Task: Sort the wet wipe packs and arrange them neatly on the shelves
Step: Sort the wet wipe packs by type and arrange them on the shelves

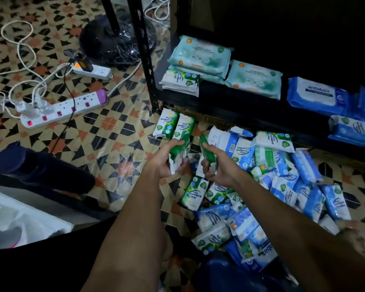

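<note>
Your forearms reach out over the loose heap of wipe packs (pixel 261 186) on the tiled floor (pixel 93 140). Your left hand (pixel 167 161) is curled round one green pine pack (pixel 177 154), and your right hand (pixel 217 167) pinches a second green pack (pixel 208 157). Square the two together, labels facing the same way, before you lift. Then set them on the small green stack (pixel 180 82) at the left end of the shelf (pixel 219 102), edges flush, apart from the teal packs (pixel 200 55) and blue packs (pixel 318 95).
</note>
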